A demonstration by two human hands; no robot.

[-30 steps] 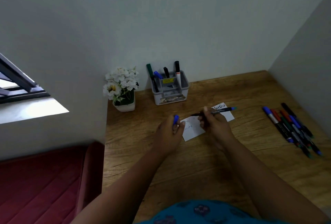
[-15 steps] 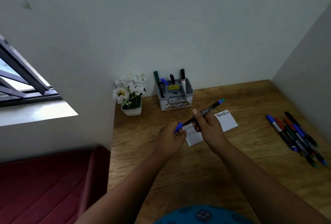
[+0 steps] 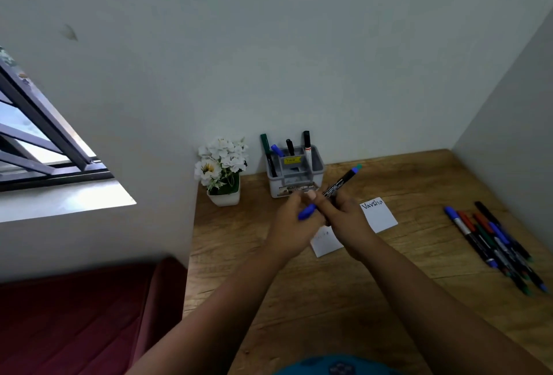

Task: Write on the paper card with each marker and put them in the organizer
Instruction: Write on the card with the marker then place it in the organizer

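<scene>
My right hand [image 3: 344,219] grips a black marker [image 3: 341,183] that slants up to the right, its far end blue-green. My left hand [image 3: 291,226] pinches the blue cap [image 3: 307,212] at the marker's lower end, where the two meet. Both hands hover above a white paper card [image 3: 380,214] with handwriting at its top; the hands hide its middle. The grey organizer [image 3: 296,177] stands at the back by the wall and holds several markers upright. A row of several loose markers [image 3: 493,243] lies on the table at the right.
A white pot of white flowers [image 3: 223,171] stands left of the organizer at the table's back left corner. Walls close the wooden table [image 3: 344,299] at the back and right. A red cushion [image 3: 83,320] lies below the table's left edge.
Both hands rose off the card and came together. The marker went from flat to slanting upward, and the blue cap in my left hand has met its lower end.
</scene>
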